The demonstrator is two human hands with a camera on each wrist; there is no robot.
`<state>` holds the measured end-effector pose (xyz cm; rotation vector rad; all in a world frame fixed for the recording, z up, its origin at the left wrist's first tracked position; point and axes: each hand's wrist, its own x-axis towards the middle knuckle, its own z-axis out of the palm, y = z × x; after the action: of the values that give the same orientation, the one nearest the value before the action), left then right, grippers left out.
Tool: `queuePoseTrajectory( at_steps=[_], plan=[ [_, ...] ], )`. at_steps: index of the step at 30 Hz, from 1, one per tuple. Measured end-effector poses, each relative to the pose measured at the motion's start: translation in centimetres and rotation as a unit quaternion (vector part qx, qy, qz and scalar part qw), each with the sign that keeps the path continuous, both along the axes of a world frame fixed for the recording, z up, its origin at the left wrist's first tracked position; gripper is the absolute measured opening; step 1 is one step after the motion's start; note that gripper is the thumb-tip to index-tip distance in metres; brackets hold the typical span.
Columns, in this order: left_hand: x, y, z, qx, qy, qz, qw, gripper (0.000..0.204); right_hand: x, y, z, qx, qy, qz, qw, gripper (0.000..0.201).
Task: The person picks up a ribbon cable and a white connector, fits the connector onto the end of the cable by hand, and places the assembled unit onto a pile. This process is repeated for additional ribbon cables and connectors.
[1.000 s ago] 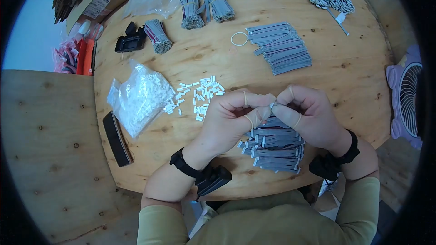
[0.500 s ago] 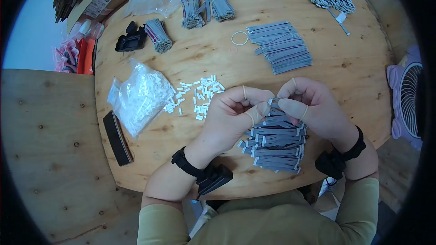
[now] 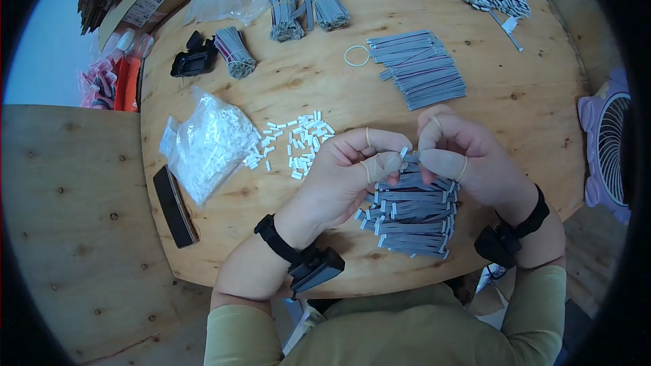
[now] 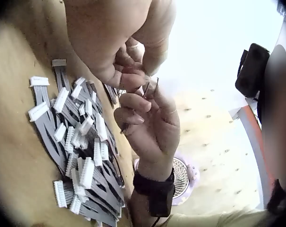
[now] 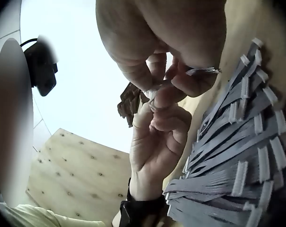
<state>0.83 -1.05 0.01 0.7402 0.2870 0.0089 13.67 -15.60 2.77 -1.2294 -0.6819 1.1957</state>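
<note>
Fingertips of the left hand (image 3: 342, 173) pinch a small white connector (image 3: 405, 152) on a short grey cable. The right hand (image 3: 471, 156), close on its right, holds the cable's wires between thumb and fingers. Pale covers with bands wrap several fingertips. Just below both hands lies a pile of grey ribbon cables with white end connectors (image 3: 413, 224). In the left wrist view the right hand (image 4: 154, 125) faces the left hand (image 4: 117, 35). The right wrist view shows thin wire ends (image 5: 204, 71) sticking out of the right hand (image 5: 166, 35).
Loose white connectors (image 3: 297, 141) and a filled plastic bag (image 3: 211, 149) lie left of the hands. Farther back are a flat stack of cables (image 3: 420, 71), bundled cables (image 3: 329, 7) and a green ring (image 3: 357, 55). A phone-like dark object (image 3: 175, 209) lies at the left edge.
The right hand has shifted slightly up and to the right, widening the space between the hands. More of the connector and cable shows between the fingertips. The left hand has barely moved.
</note>
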Motion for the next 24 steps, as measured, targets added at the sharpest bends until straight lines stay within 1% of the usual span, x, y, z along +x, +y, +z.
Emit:
queuePoseTrajectory(
  at_steps=[2, 5, 8, 19, 24],
  plan=[
    [0.0, 0.03, -0.01, -0.024, -0.006, -0.01, 1.0, 0.02, 0.03, -0.01, 0.13, 0.003, -0.006, 0.007, 1.0, 0.006],
    [-0.04, -0.05, -0.11, -0.032, -0.013, -0.011, 0.999, 0.019, -0.04, 0.01, 0.2, 0.003, -0.016, 0.01, 1.0, 0.006],
    [0.1, -0.15, 0.11, -0.033, -0.04, -0.022, 0.998, 0.019, -0.11, 0.0, 0.04, 0.006, -0.021, 0.01, 1.0, 0.005],
    [0.05, -0.36, -0.02, -0.029, -0.043, -0.016, 0.999, 0.019, -0.58, -0.11, 0.23, 0.006, -0.033, -0.028, 0.999, 0.004],
    [0.07, -0.36, 0.07, -0.022, -0.045, -0.018, 0.999, 0.02, -0.52, -0.12, 0.24, 0.005, -0.035, -0.026, 0.999, 0.004]
  ],
)
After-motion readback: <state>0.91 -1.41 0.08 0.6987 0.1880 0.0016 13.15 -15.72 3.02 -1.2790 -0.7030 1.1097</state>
